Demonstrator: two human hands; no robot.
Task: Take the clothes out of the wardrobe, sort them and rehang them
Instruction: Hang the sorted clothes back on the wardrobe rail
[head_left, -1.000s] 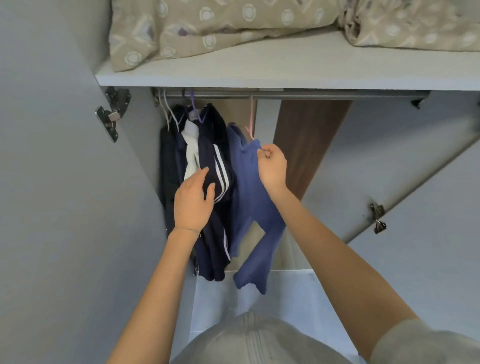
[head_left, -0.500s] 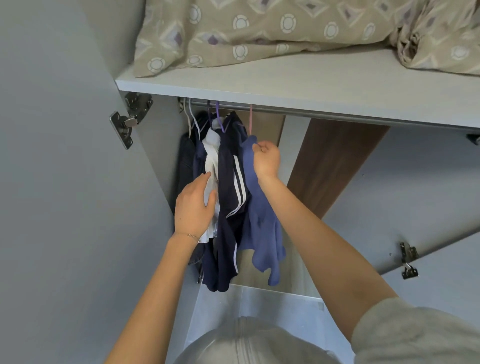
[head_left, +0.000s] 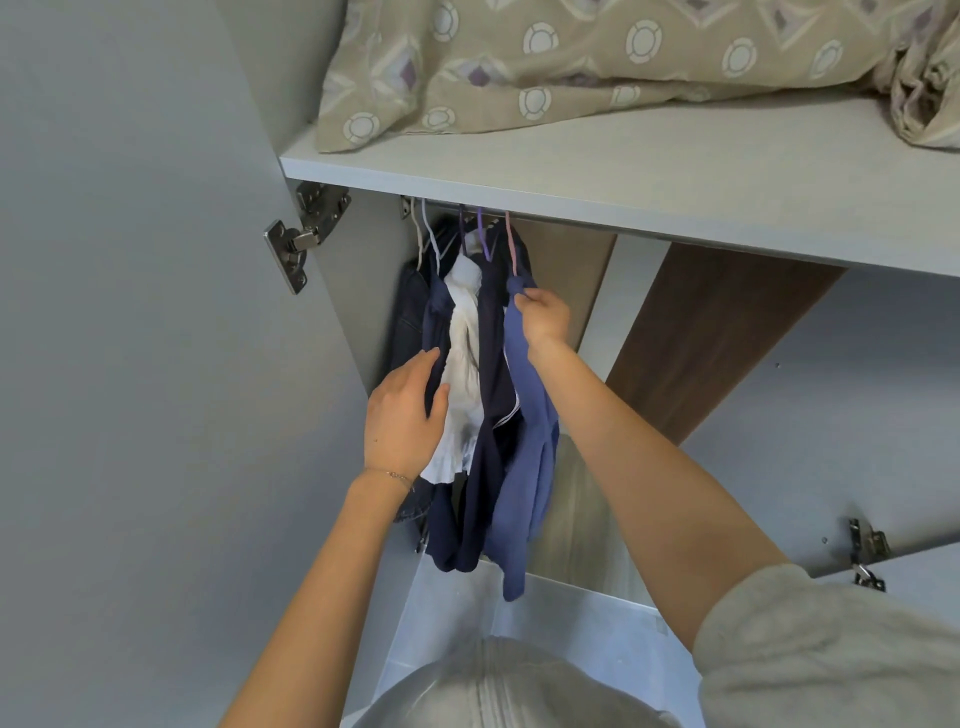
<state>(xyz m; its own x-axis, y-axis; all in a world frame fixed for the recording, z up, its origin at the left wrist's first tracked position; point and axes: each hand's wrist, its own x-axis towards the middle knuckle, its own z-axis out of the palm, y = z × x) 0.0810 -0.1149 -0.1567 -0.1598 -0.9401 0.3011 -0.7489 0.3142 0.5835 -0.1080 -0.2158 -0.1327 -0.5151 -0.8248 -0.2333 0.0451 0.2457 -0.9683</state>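
Note:
Several garments hang bunched at the left end of the wardrobe rail. A blue top hangs rightmost on a pink hanger. My right hand pinches its shoulder just below the hanger hook. Beside it hang a navy jacket, a white garment and darker clothes on purple and white hangers. My left hand lies flat against the white garment and the navy cloth next to it, fingers spread, gripping nothing.
A white shelf crosses above the rail and carries patterned beige bedding. The open left door with its metal hinge stands close on the left. A brown back panel and a right door hinge are on the right.
My right hand has slid the blue top on its pink hanger left against the other clothes. My left hand shifted from the navy jacket onto the white garment. The view tilted.

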